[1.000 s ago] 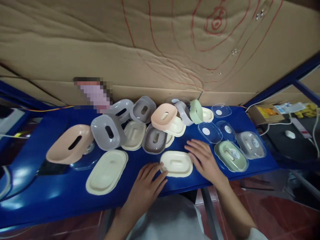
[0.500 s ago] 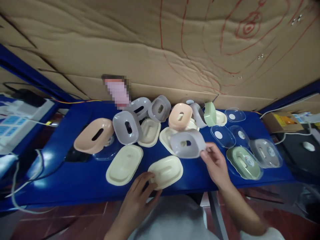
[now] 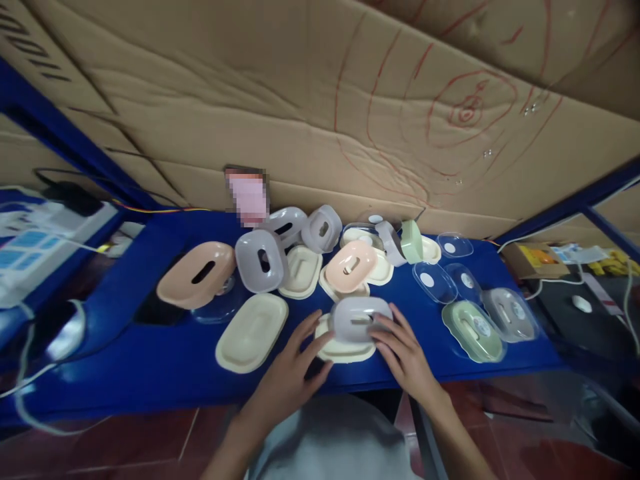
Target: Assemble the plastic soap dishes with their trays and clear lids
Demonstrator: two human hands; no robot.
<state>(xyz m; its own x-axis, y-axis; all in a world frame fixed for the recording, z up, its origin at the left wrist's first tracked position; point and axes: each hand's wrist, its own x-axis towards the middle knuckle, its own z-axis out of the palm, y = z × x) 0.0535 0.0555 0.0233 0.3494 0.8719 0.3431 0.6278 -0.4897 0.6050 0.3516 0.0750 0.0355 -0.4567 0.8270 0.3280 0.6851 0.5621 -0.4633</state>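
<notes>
A glossy grey slotted cover [image 3: 356, 321] sits over a cream oval tray [image 3: 345, 352] near the table's front edge, slightly askew, with the tray's rim showing at the left and front. My right hand [image 3: 407, 353] is closed on the cover's right side, its fingers reaching over the top by the slot. On the other side, my left hand [image 3: 300, 363] grips the cream tray's left edge between thumb and fingers. Left of it lies another cream tray [image 3: 253, 332]. Just behind the grey cover, a peach slotted cover [image 3: 351, 265] rests on cream trays.
A larger peach cover [image 3: 196, 275] and a grey cover [image 3: 261, 260] stand at the left. To the right lie clear lids [image 3: 435, 283], a green box under a clear lid [image 3: 474, 331] and a grey lidded box [image 3: 510, 313]. Cardboard [image 3: 300, 107] walls the back.
My right hand has brought the grey cover left and down from above the table onto the cream tray. My left hand stays by that tray. The camera view has shifted.
</notes>
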